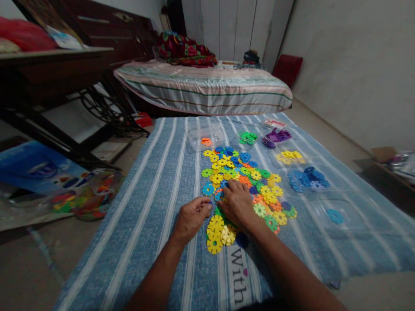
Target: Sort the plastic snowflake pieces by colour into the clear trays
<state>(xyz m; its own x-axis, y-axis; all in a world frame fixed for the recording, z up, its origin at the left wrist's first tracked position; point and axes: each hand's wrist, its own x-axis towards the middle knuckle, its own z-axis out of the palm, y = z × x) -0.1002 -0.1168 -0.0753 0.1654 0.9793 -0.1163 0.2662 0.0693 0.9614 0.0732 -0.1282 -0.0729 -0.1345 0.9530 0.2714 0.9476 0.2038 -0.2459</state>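
Note:
A pile of colourful plastic snowflake discs (246,181) lies spread on a blue striped cloth (155,207). My right hand (238,203) rests flat on the near part of the pile, fingers on a blue disc. My left hand (193,216) is just left of the pile, fingers curled together at its edge; whether it pinches a disc is hard to tell. Several yellow discs (218,233) lie right below my hands.
Clear plastic trays hold sorted discs: orange (205,141), green (248,138), purple (277,136), yellow (288,156), blue (308,179), light blue (335,216). A bed (207,86) stands behind. A dark table (48,69) and a bag of discs (87,198) are to the left.

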